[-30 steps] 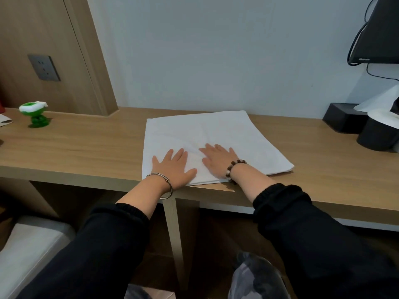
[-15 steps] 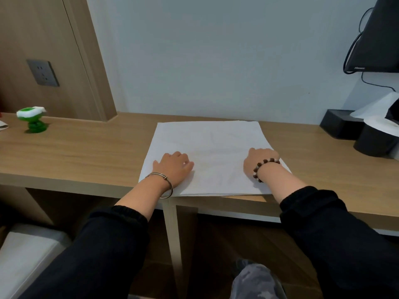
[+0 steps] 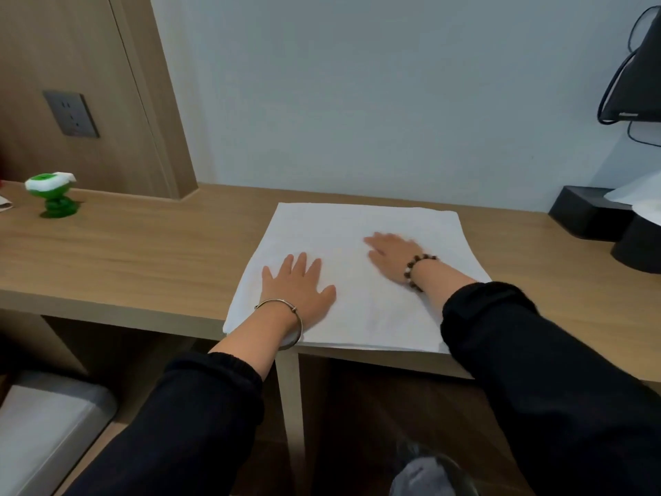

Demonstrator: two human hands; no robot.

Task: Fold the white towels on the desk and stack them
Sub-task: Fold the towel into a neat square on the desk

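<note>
Wood grain, pale and matte, runs across the surface (image 3: 150, 252), and at its left end stands a small glossy green-and-white toy (image 3: 53, 196), well apart from the action. Moving in: the left hand (image 3: 297, 286) lies palm down on the white towel (image 3: 357, 227), near its front left corner. The fingers (image 3: 301, 261) are straight and fanned apart, thumb out to the side, gripping nothing, just pressing flat. A thin silver bangle (image 3: 282, 316) rings that wrist, and the black sleeve stops short of it. The towel is spread as a broad, flat, roughly square sheet in the middle of the surface, its near edge at the front lip. A second layer shows along that edge, and the cloth is smooth with only faint creases. On to the right hand (image 3: 390, 254): also palm down on the towel, right of centre, fingers extended toward the left. They are blurred, so I cannot tell how far they spread. A dark bead bracelet (image 3: 420, 270) sits at the wrist. Far right, a matte black box (image 3: 586, 216) rests by the wall.
</note>
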